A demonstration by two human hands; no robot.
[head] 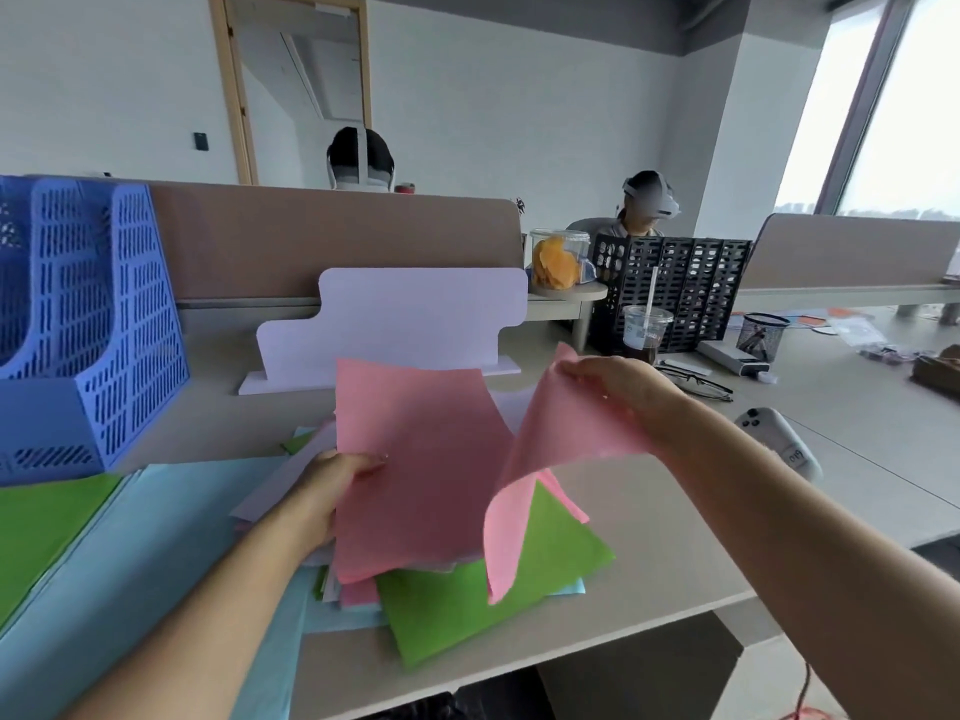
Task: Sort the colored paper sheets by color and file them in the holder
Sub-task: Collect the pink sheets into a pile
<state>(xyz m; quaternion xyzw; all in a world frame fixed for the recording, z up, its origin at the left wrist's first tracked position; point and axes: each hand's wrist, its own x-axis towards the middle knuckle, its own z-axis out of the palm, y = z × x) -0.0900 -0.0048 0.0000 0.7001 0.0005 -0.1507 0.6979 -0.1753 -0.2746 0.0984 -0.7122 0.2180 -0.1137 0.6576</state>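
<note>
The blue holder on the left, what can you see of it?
The blue holder looks like plastic, its walls pierced with slots, its front lip solid. Sloped dividers split it into compartments; no paper shows in them. It stands upright on the desk before the brown partition. A green sheet lies at its foot.

Your pink sheets (415, 470) are thin, matt paper, and the green sheet (561, 569) beneath looks equally dull. The blue holder (130, 314) is perforated plastic with a faint sheen; the desk (649, 553) is smooth and matt.
</note>
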